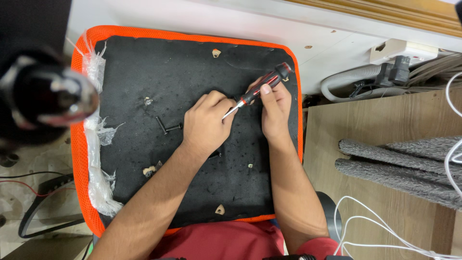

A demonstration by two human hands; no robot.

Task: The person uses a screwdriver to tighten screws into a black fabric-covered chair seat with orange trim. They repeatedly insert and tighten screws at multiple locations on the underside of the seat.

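Head cam, looking straight down: an upturned chair seat [192,72] with a black underside and orange mesh edging lies across the person's lap. The right hand [275,108] has its grip closed around a screwdriver [262,86] with a red-and-black handle, shaft angled down and left so the tip lands right at the left hand [207,123]. That left hand rests knuckles-up on the black panel, fingers curled in; I think it's pinching something small at the tip, but the fingers hide it, so I can't really tell. Two loose black bolts [166,127] lie on the panel just left of the left hand. Torn clear plastic wrap [98,139] hangs along the seat's left edge. A blurry dark shiny object [45,94] fills the left foreground. Off to the right, a wooden desk [385,202] with grey fabric [399,161] and white cables [385,231].
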